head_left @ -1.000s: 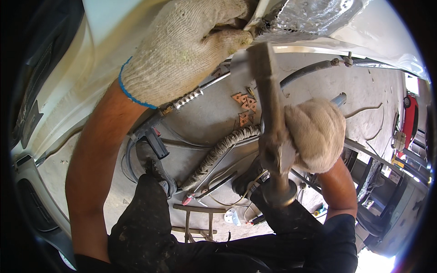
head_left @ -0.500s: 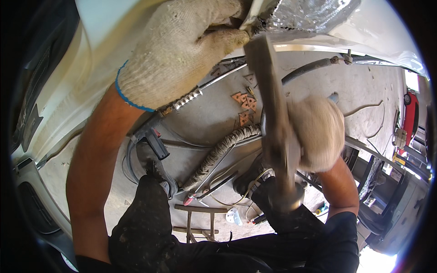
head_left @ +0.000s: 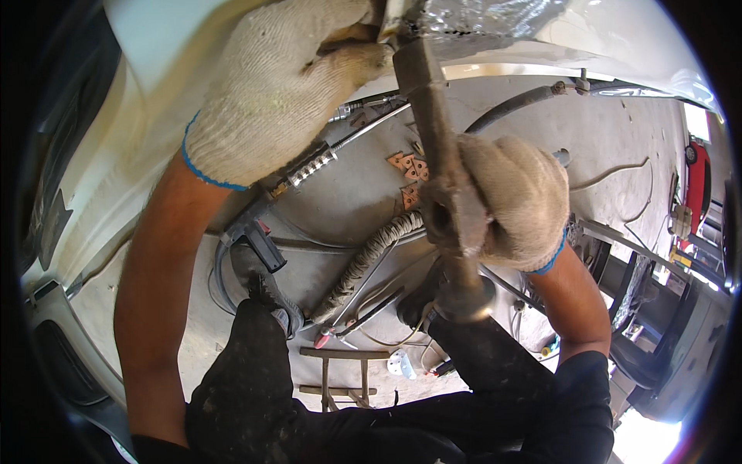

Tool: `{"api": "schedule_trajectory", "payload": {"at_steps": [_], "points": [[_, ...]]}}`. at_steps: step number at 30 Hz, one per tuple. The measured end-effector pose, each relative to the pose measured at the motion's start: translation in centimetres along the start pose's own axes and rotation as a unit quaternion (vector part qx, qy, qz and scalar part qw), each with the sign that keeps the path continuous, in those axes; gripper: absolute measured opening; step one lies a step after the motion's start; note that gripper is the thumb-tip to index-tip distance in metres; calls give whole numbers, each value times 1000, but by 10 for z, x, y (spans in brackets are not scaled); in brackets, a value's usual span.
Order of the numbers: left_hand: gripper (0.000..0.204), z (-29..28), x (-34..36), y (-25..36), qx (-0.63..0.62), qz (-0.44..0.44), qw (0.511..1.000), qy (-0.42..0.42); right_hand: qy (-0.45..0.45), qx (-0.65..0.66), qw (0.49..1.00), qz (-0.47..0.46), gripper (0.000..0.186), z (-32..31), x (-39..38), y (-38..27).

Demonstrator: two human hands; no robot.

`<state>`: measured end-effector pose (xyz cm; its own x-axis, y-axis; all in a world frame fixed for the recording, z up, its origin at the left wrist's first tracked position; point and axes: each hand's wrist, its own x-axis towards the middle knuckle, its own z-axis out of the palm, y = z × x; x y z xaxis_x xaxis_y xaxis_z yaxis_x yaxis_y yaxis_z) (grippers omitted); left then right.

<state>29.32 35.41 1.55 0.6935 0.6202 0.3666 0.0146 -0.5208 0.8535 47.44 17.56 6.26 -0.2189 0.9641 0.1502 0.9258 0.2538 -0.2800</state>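
My right hand point(head_left: 514, 205), in a cream knitted glove, is closed round the handle of a body hammer point(head_left: 448, 147). The long worn metal head stands between me and the floor. Its upper end comes up to the edge of the white car panel point(head_left: 587, 58), beside my left fingertips; whether it touches cannot be seen. My left hand point(head_left: 286, 85), gloved with a blue cuff, is curled at the panel edge beside a narrow pale strip point(head_left: 392, 19). Its thumb and fingers close together, and what lies between them is hidden. Crumpled silvery metal point(head_left: 495, 17) shows right of the strip.
Below on the floor lie a welding gun point(head_left: 259, 240) with a slide rod, copper triangular tabs point(head_left: 404, 166), a wrapped cable point(head_left: 363, 267) and a dark hose point(head_left: 514, 107). A wooden stool frame point(head_left: 344, 356) lies between my legs. A red car point(head_left: 697, 178) stands far right.
The hammer and my right hand have shifted slightly up and left, and their blur has lessened. My left hand stays at the panel edge; the whole view has moved a little.
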Motion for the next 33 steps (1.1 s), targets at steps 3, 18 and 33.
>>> {"api": "schedule_trajectory", "payload": {"at_steps": [3, 18, 33], "points": [[22, -1, 2, 7, 70, 21, 997, -40, 82, 28, 994, -72, 50, 15, -13, 6], [26, 2, 13, 20, 26, -13, 999, -28, -275, 220, 895, 274, 29, 175, -123, -14], [18, -21, -161, -41, 96, -288, 942, -142, -394, 103, 913, 21, 16, 268, -158, -65]]}}
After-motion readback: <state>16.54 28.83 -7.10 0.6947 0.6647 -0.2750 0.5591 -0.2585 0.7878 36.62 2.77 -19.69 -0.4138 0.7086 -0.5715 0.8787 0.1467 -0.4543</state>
